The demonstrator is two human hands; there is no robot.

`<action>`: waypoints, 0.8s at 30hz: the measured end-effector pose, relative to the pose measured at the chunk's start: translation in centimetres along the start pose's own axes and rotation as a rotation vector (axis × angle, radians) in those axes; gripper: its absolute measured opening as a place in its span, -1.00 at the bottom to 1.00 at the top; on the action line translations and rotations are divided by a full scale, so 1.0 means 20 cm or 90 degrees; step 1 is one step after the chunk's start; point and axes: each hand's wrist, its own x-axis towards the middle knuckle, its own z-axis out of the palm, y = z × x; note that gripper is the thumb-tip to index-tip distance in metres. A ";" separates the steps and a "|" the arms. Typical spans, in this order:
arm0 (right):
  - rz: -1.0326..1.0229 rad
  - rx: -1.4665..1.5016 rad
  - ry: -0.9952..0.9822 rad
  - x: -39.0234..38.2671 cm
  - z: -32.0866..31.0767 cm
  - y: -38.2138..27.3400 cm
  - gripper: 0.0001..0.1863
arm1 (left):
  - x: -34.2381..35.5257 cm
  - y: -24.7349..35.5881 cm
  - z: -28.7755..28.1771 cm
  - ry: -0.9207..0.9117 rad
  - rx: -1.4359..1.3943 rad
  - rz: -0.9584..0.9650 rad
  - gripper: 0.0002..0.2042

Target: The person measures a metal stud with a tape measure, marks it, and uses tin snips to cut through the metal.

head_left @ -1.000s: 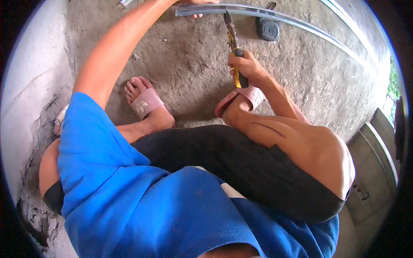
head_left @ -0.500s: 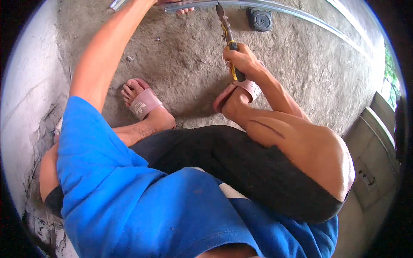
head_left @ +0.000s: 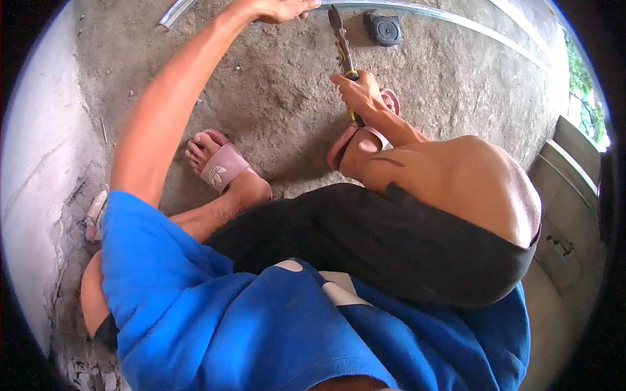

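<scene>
At the top edge, my left hand (head_left: 283,9) is closed at the near end of a long silvery metal channel (head_left: 417,9), covering that end. My right hand (head_left: 362,90) grips tin snips (head_left: 343,47) by their yellow and black handles. The dark jaws of the snips point up and meet the channel's edge just right of my left fingers. How far apart the blades are is too small to tell. A black tape measure (head_left: 383,30) lies on the ground right of the snips, just below the channel.
Another metal piece (head_left: 176,13) lies at the upper left. A second long strip (head_left: 521,25) runs at the upper right. Rough concrete floor (head_left: 274,111) spreads around my sandalled feet. A pale wall (head_left: 45,143) rises at left, and a low grey wall (head_left: 567,189) at right.
My left hand has come lower into view and now covers the channel's end, which was bare before. The snips stay at the channel's edge; my right hand has shifted slightly.
</scene>
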 end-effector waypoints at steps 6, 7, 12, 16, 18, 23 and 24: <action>-0.024 0.180 -0.028 0.02 0.06 0.01 -0.65 | 0.06 -0.06 -0.04 0.019 0.114 0.090 -0.41; -0.034 0.163 -0.018 0.02 0.05 0.01 -0.66 | 0.08 -0.06 -0.05 0.016 0.146 0.079 -0.42; 0.031 0.198 -0.067 -0.01 -0.06 0.03 -0.74 | 0.19 -0.06 0.01 -0.011 0.180 0.113 -0.46; 0.002 0.246 -0.264 0.06 -0.03 0.03 -0.73 | 0.14 -0.25 0.03 0.165 0.205 0.036 -0.43; 0.045 0.243 -0.231 -0.05 -0.16 0.06 -0.74 | 0.22 -0.21 -0.02 0.220 0.200 0.098 -0.36; -0.018 0.260 -0.188 -0.12 -0.21 0.06 -0.71 | 0.27 -0.22 0.04 0.199 0.132 0.125 -0.23; -0.024 0.267 -0.203 -0.11 -0.23 0.05 -0.72 | 0.25 -0.21 0.05 0.211 0.148 0.140 -0.23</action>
